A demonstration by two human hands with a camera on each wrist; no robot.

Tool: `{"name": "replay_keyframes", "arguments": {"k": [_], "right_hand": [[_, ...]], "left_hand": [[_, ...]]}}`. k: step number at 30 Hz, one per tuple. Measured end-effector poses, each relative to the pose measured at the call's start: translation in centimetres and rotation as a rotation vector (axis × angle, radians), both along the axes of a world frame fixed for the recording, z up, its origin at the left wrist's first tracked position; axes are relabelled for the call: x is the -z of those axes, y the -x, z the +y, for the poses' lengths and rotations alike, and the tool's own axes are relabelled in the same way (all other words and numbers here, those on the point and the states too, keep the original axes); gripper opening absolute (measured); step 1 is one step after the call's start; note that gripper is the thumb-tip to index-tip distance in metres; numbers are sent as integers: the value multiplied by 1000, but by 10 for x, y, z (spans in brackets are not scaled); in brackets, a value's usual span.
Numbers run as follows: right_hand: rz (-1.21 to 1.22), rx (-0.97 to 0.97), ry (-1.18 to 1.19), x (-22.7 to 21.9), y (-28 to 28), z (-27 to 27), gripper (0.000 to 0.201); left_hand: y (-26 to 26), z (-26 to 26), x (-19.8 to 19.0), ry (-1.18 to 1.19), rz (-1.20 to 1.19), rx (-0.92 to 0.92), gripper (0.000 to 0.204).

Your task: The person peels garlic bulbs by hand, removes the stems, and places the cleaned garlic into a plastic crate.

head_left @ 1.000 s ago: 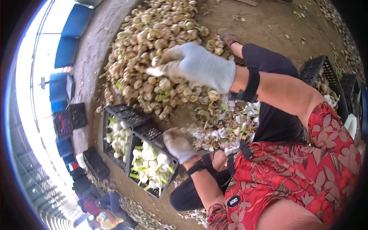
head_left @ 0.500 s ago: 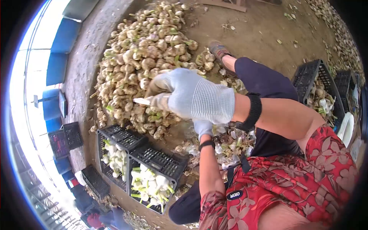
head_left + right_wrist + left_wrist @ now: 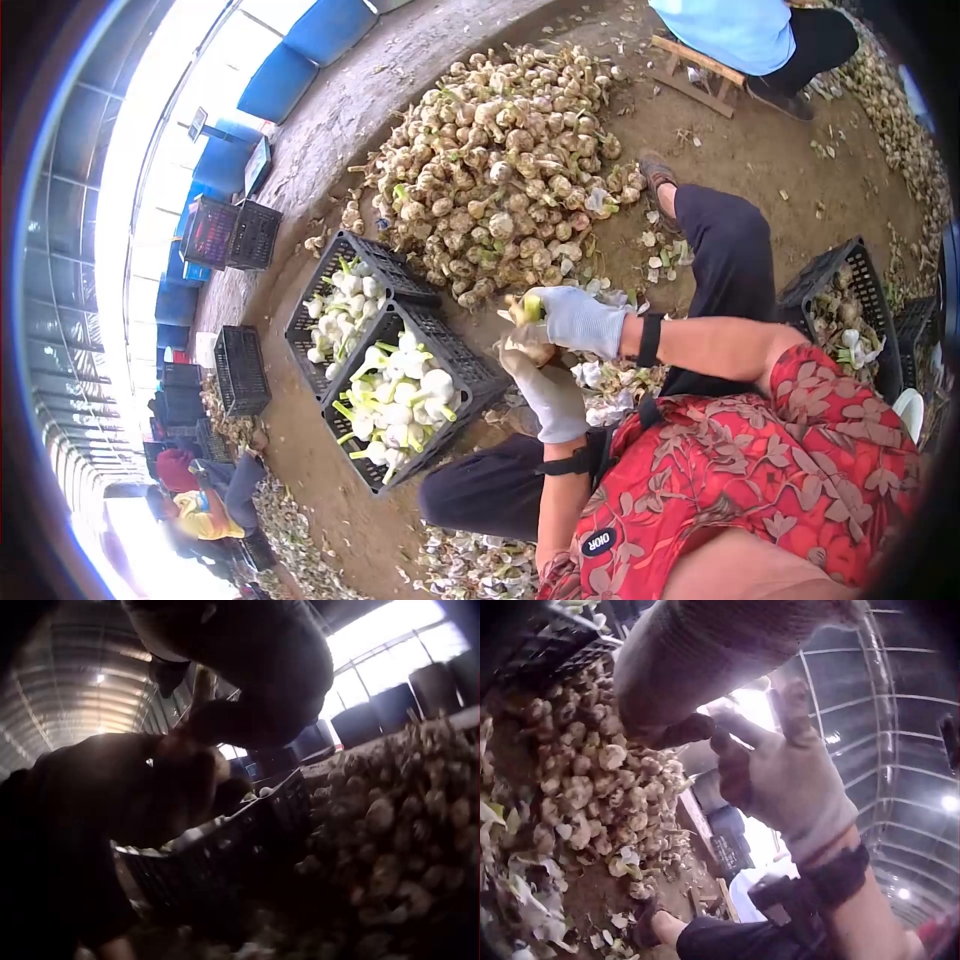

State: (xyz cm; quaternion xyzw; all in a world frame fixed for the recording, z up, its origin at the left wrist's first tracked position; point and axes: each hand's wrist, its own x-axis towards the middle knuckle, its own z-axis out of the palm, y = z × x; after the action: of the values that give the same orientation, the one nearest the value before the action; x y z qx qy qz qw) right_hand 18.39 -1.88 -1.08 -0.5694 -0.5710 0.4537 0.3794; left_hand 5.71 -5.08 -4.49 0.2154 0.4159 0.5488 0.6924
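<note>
In the head view, both gloved hands meet in front of the crates. My left hand (image 3: pixel 550 402), the lower one, grips a brownish garlic bulb (image 3: pixel 530 350). Just above it, the fingers of my right hand (image 3: pixel 588 320) close on the yellow-green garlic stem (image 3: pixel 529 308). A small pale tip sticks out beside those fingers; what it is I cannot tell. The left wrist view has my right hand (image 3: pixel 789 784) bent toward my left hand (image 3: pixel 705 664). Dark in the right wrist view, a pale stem (image 3: pixel 202 684) stands between the two hands.
A large heap of unpeeled garlic (image 3: pixel 500 170) lies ahead. Two black crates, a near one (image 3: pixel 455 365) and a farther one (image 3: pixel 385 270), hold white trimmed garlic. Peelings (image 3: pixel 610 390) cover the ground by the legs. Another person (image 3: pixel 725 35) sits near a wooden stool (image 3: pixel 700 70).
My right hand has come back from over the heap to my left hand, which has moved from beside the near crate. The head view has swung, bringing the person in blue into sight.
</note>
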Motion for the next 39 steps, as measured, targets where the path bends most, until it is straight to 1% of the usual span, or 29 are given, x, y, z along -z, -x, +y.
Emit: {"name": "replay_keyframes", "arguments": {"k": [1,3,4,5,6,7,8,10,11,13,15,16,19,20,23,26,29,30,32,33,34,35,37,38,39], "right_hand": [[81,16,33,-2,5,-3,45],[249,53,101,-6,11,-9,42],[310,2,150,-6,10,-11,41],[381,10,144,-5,13,-13,38],[452,17,139,-3,17,-16,36],[524,23,137,-4,18,-18,34],[600,13,197,-6,18,-21,34],[647,-47,166,-4,16,-22,35],[674,-75,152,0,13,-23,35],[568,-121,71,16,4,-19,35],[495,-171,6,28,-3,-14,37],[580,-195,138,30,-7,-15,32],[539,-213,45,27,-11,-17,26],[465,-189,111,22,-17,-20,27],[294,-123,-108,22,-19,-20,25],[25,59,-195,-3,-20,-32,22],[-277,36,-404,-4,-19,-41,24],[-243,121,-509,5,-16,-40,17],[291,223,-75,27,-15,-32,13],[555,266,145,26,-16,-29,11],[547,296,266,23,-18,-31,13],[493,211,252,14,-19,-35,14],[380,35,225,1,-13,-47,19],[195,-12,-77,26,-7,-49,20],[226,-112,11,24,-6,-51,22]], "left_hand": [[-1,-7,-4,-86,130,3,50],[-1,-14,-13,-153,153,-33,52],[2,-16,-16,-171,182,-39,54],[3,-18,-19,-190,211,-46,56],[-1,-21,-33,-202,221,-102,53],[-4,-21,-31,-265,283,-148,52],[-6,-20,-25,-328,343,-194,52],[-7,-21,-15,-459,468,-284,49],[-7,-22,-13,-424,436,-257,50],[-4,-24,-12,-351,377,-198,54],[-9,-28,-26,-210,255,-153,57],[-10,-30,-31,-138,195,-129,58],[3,-15,-17,-105,-24,17,62],[-2,-15,-14,-86,28,-25,61],[1,-14,-14,-173,118,89,67],[6,-2,-6,-35,41,170,68],[35,19,6,212,-431,601,72],[25,13,-14,248,-268,547,73],[23,4,-14,140,-219,458,74],[20,0,-15,85,-195,413,74],[11,-4,-17,-25,34,337,63],[-1,-8,-19,-133,264,254,55],[-15,-15,4,-307,359,-41,43],[-8,-15,6,-187,234,-53,44],[-8,-11,-7,-115,196,-45,47]]}}
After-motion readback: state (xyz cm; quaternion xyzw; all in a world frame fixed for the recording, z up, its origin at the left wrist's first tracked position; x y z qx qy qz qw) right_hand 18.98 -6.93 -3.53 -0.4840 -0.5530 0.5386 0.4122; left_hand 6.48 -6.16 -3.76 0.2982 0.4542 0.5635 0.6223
